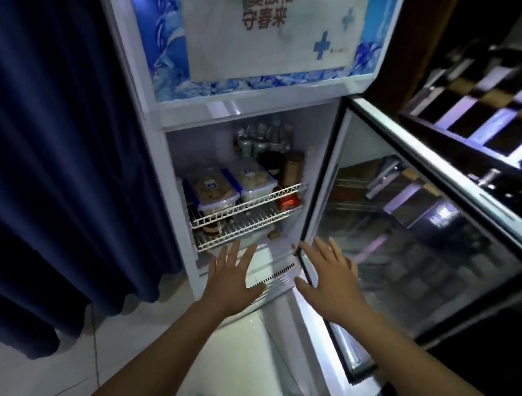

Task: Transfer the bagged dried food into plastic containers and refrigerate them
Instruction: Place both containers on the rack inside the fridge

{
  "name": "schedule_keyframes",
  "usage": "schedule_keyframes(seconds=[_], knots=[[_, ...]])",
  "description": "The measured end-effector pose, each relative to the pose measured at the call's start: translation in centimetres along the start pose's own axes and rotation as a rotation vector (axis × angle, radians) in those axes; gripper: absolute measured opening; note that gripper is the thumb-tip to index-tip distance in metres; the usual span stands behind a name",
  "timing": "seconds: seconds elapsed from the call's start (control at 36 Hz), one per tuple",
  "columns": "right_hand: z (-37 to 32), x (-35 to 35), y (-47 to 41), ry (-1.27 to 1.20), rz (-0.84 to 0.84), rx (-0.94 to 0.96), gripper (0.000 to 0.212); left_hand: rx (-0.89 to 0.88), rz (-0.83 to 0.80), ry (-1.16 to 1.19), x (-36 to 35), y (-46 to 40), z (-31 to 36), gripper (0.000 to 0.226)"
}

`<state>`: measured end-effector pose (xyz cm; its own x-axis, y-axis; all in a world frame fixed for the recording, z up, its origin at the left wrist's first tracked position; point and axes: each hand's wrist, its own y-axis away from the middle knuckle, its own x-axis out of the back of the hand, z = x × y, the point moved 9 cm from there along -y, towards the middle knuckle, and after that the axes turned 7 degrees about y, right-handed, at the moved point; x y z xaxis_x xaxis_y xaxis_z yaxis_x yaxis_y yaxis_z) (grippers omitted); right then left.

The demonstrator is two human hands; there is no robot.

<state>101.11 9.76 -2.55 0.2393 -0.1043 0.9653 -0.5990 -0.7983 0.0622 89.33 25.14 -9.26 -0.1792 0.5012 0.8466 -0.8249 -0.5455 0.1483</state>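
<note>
While both hands hover spread before the open fridge, the scene reads as follows.

Left hand: the left hand (231, 276) is held palm down in front of the lower part of the cabinet, fingers straight and fanned apart, holding nothing and touching nothing.

Right hand: the right hand (329, 279) is also flat with fingers spread, empty, held just beside the lower edge of the door; whether a fingertip touches the door frame cannot be told.

Fridge: the display fridge (182, 148) stands upright with a blue ice-pattern header panel and a white paper sign (267, 26) bearing red characters and blue crosses.

Door: the glass door (407, 228) is swung wide open to the right, its pane reflecting the room.

Containers: two clear plastic containers with blue clips sit side by side on the upper wire shelf (253, 205); the left container (212, 191) holds brownish food, the right container (250, 176) holds paler food, both with lids on.

Behind them: bottles (259, 138) and a brown jar (292, 167) stand at the back and right of the same shelf.

Lower shelf: a second wire shelf (245, 227) lies just below, with small blurred items on it.

Surroundings: a dark blue curtain (54, 150) hangs to the left of the fridge; pale floor tiles (136, 338) lie below.
</note>
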Motion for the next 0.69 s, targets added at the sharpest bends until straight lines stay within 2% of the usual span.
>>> schedule_keyframes(seconds=[0.17,0.22,0.33,0.42,0.5,0.58,0.64,0.69], knots=[[2.5,11.4,4.9,0.063,0.147,-0.024,0.079,-0.239,0.057,0.093,2.4,-0.4,10.6,0.089],[4.3,14.9,6.5,0.114,0.179,-0.048,0.076,-0.325,0.063,0.096,3.2,-0.6,14.9,0.09],[9.4,20.9,10.3,0.201,0.329,-0.159,0.075,-0.472,0.037,0.085,3.5,-1.0,23.9,0.09],[14.4,23.9,13.4,0.142,0.463,-0.279,0.07,-0.591,-0.007,0.059,2.3,-0.9,30.6,0.091],[19.8,24.1,15.0,-0.089,0.51,-0.363,0.058,-0.717,-0.026,0.047,0.8,-0.5,36.2,0.09],[23.8,21.4,15.5,-0.523,0.422,-0.454,0.042,-0.773,-0.057,0.004,-1.4,-0.4,39.7,0.09],[25.0,20.0,15.5,-0.745,0.405,-0.432,0.03,-0.79,-0.085,-0.018,-2.8,-0.3,41.1,0.089],[25.7,19.5,15.4,-0.844,0.41,-0.406,0.025,-0.806,-0.108,-0.037,-3.9,-0.2,41.7,0.085]])
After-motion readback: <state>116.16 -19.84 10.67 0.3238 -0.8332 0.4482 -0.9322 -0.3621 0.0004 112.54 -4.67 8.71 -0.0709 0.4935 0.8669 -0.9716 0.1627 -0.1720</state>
